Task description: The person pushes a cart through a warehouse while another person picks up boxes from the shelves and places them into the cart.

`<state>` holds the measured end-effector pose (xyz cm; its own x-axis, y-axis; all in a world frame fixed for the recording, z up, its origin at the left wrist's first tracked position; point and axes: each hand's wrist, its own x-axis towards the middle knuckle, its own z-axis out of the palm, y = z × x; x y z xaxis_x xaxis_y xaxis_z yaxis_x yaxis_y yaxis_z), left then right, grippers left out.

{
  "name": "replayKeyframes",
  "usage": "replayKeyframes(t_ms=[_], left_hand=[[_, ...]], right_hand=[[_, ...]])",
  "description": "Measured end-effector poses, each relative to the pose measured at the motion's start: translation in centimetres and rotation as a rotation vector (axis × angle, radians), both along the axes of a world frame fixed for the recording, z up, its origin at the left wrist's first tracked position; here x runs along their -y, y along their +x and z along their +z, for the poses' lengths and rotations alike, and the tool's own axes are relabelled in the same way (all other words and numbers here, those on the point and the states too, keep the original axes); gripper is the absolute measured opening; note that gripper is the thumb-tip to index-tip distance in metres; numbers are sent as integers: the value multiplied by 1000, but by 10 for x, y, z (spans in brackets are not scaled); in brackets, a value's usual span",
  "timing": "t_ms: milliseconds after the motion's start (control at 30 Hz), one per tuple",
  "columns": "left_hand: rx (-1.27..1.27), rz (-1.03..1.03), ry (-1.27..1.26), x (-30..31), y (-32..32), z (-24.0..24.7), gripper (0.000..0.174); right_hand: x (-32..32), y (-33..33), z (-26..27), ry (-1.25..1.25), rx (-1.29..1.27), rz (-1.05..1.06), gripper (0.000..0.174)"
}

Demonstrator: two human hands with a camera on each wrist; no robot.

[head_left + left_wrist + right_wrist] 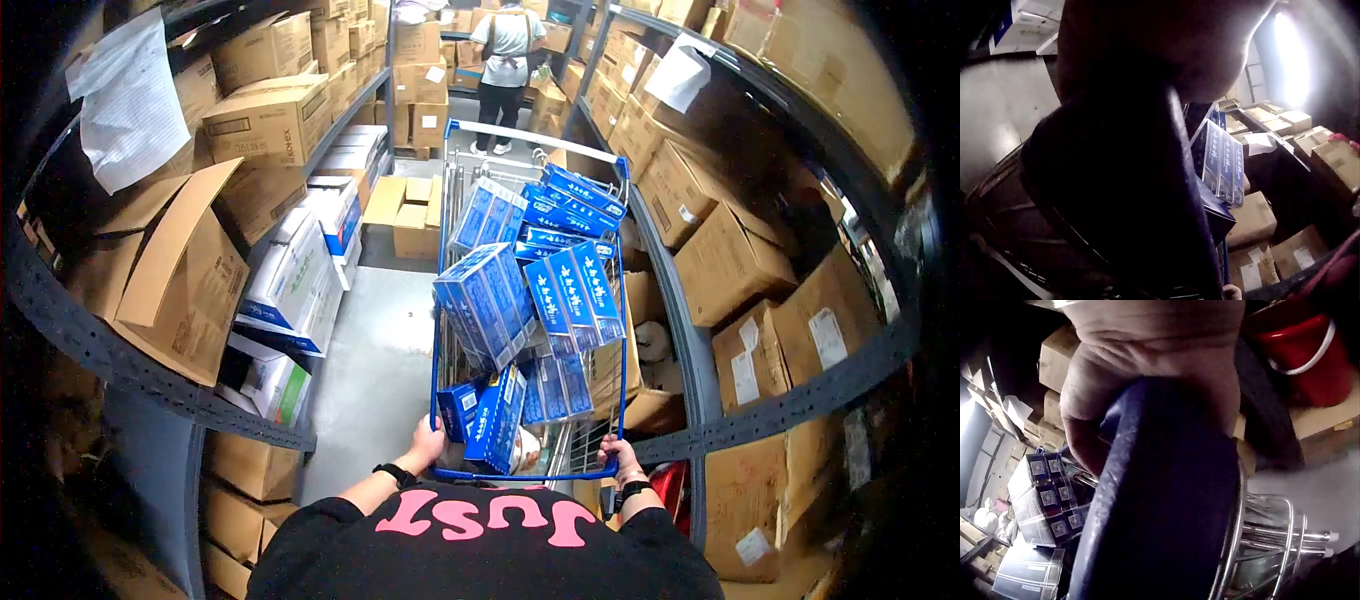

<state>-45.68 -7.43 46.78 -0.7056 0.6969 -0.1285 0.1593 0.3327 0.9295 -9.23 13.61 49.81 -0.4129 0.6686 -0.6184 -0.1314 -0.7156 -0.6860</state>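
A blue-framed wire shopping cart (434, 340) stands in front of the person, loaded with blue cartons (486, 305), several in clear wrap. The left hand (428, 442) grips the near left corner of the cart's frame. At the near right corner the right hand (620, 456) holds the same frame. In the right wrist view the right hand (1154, 369) curls round the dark blue bar (1107, 487). The left wrist view is dark; the left hand (1154, 50) lies against the bar, its fingers mostly hidden.
Shelves with brown boxes (262, 118) line both sides of a narrow aisle. An open carton (415, 232) sits on the floor left of the cart. Another person (508, 62) stands at the far end. A red bucket (1316, 369) is beside the right hand.
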Motion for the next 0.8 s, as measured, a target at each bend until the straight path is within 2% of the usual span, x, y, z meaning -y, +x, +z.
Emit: replayKeyframes(t_ms=[67, 100, 167, 233, 300, 367, 433, 533, 567, 633, 700, 767, 800], left_hand=[[20, -17, -37, 11, 7, 4, 7], [5, -19, -26, 3, 8, 0, 6], [-4, 27, -16, -35, 5, -12, 7], [42, 49, -67, -66, -14, 6, 10], [32, 74, -23, -99, -35, -11, 10], [54, 43, -5, -130, -72, 0, 10], [-6, 67, 1, -157, -114, -4, 11], [53, 22, 5, -194, -168, -9, 12], [59, 9, 9, -203, -189, -10, 12], [24, -23, -10, -202, -253, -10, 11], [29, -46, -13, -177, -300, -10, 10], [30, -46, 16, -170, -309, -12, 9], [21, -32, 21, -187, -303, -10, 9]], right_hand=[[4, 9, -2, -11, -2, 39, 16], [3, 8, -1, -34, -32, -8, 15], [-35, 5, -10, -31, -32, -1, 15], [-69, -14, -14, 6, -30, 26, 14], [-101, -34, -20, 0, -32, 30, 15], [-128, -67, -25, 6, -8, 20, 15], [-147, -110, -23, 41, -35, 12, 15], [-166, -168, -10, 10, -35, -18, 17], [-178, -184, -20, 37, -77, -14, 18], [-176, -233, -34, 69, -60, -47, 19], [-140, -277, -33, 61, -36, -74, 19], [-128, -290, -20, 19, -7, -45, 19], [-146, -290, -9, 55, -12, -51, 18]])
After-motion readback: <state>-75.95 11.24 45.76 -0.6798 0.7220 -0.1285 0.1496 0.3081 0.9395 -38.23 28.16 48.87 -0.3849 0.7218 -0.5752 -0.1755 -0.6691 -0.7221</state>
